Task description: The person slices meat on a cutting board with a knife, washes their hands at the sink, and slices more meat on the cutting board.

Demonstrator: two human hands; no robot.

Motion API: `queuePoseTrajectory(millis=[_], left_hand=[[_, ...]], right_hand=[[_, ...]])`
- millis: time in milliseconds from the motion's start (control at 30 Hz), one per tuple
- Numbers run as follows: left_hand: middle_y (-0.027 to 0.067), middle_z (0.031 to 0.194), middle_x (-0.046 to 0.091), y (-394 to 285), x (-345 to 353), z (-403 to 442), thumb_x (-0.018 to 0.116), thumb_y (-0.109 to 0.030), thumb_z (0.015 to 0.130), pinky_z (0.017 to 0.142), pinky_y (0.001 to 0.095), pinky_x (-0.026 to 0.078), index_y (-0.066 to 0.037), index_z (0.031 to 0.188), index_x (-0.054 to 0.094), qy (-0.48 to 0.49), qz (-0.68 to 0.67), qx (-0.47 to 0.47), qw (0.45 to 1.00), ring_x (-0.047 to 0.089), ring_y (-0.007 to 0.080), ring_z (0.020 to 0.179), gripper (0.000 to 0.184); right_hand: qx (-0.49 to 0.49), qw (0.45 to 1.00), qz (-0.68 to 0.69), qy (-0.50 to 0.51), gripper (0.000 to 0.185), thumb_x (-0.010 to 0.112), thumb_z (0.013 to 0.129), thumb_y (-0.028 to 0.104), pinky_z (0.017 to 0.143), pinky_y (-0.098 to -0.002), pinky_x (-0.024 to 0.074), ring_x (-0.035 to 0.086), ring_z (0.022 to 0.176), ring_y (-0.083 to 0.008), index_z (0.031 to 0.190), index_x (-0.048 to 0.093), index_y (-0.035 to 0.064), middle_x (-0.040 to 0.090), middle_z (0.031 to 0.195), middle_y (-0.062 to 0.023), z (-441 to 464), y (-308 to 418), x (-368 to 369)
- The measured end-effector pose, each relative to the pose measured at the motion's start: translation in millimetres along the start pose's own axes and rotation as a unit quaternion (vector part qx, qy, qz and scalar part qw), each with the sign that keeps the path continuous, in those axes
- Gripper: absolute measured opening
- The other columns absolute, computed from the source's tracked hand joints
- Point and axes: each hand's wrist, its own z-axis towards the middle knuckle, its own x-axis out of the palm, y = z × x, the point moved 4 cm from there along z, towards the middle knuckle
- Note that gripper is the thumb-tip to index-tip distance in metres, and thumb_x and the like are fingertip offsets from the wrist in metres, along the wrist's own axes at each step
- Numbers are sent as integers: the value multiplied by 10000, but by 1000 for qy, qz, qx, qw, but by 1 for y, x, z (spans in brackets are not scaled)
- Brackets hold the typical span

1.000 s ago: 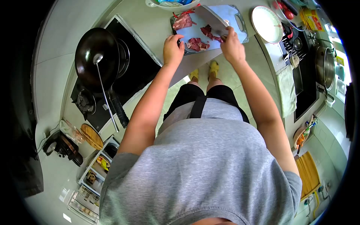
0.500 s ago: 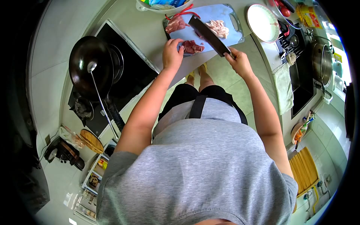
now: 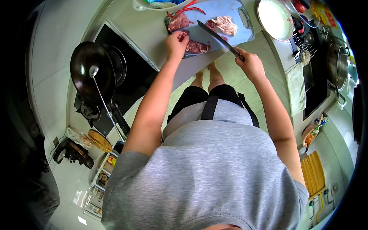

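Observation:
A blue cutting board (image 3: 210, 8) lies on the counter with raw meat on it. My left hand (image 3: 177, 46) is at the board's left side, its fingers curled and pinching the end of a piece of raw meat (image 3: 197, 46). My right hand (image 3: 250, 64) is closed round the handle of a cleaver (image 3: 219, 37). Its blade, seen almost edge-on, slants across the board between that piece and some pale slices (image 3: 225, 25). Behind my left hand sits a larger chunk of meat (image 3: 178, 22). Red chilies (image 3: 194, 8) lie along the far edge.
A white bowl (image 3: 160, 5) holding bags stands beyond the board. On the right are a large white plate (image 3: 275, 20), a cloth (image 3: 296, 90) and a sink (image 3: 315, 96). A wok (image 3: 90, 73) with a ladle (image 3: 100, 92) sits on the stove at left.
The cleaver has turned from showing its broad side to nearly edge-on. My left fingers have curled in and moved toward the meat's far end. The whole view has shifted slightly.

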Motion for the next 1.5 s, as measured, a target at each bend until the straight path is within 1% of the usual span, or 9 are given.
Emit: queuePoseTrajectory(millis=[300,400,467,500,633,833,1033,1367,1500], left_hand=[[28,844,715,-13,11,-1,731,-88,887,668,265,519,14,1033,699,107,-237,-79,962,634,70,722,181],[66,915,719,-19,28,7,747,-86,857,735,299,531,14,1085,678,149,-211,16,966,661,134,784,258],[116,983,707,-27,19,9,747,-90,829,794,353,533,-7,1093,678,-38,51,137,989,675,236,864,285],[150,1005,671,-32,13,3,729,-104,805,813,417,515,-40,1063,684,-79,24,110,990,642,335,903,269],[142,947,618,-58,17,-38,704,-119,786,826,461,471,-71,999,684,-51,179,257,948,572,360,922,220],[122,1189,597,-43,34,-65,775,-159,735,948,426,472,-78,1019,667,-3,261,316,912,569,317,1113,315],[134,1199,607,-50,22,-67,749,-136,781,978,442,465,-39,1145,641,-2,207,315,926,561,358,1123,392],[109,1164,635,-29,32,-49,753,-195,813,947,399,485,-51,1142,646,56,154,309,937,591,323,1078,374],[130,1126,624,-23,21,-53,750,-186,808,932,423,478,-37,1101,654,43,139,311,939,575,343,1047,343]], right_hand=[[40,996,39,68,475,557,860,203,818,-466,522,657,916,-391,1331,615,184,688,972,-223,3,-10,14],[30,997,53,37,473,551,866,206,816,-468,522,657,909,-395,1334,611,179,690,966,-219,-5,-14,13],[49,997,48,31,464,546,873,212,802,-469,525,662,897,-388,1332,615,189,694,962,-207,-13,-8,9],[48,997,48,31,464,546,873,212,802,-469,525,662,897,-388,1332,615,189,694,962,-207,-15,-3,5],[22,998,10,58,439,537,897,216,780,-471,533,670,882,-374,1327,623,217,698,954,-195,-19,5,3],[-1,997,-56,45,427,500,926,205,760,-475,539,672,851,-376,1333,616,252,699,931,-200,-12,0,12],[-8,993,-88,77,458,478,931,174,753,-487,536,672,853,-382,1370,580,255,698,924,-200,-19,13,7],[-69,982,-149,93,462,463,933,123,764,-481,541,685,868,-382,1389,537,134,705,947,-206,22,17,42],[-69,982,-151,86,453,473,934,136,762,-484,541,686,871,-381,1378,554,166,704,952,-206,23,28,39]])
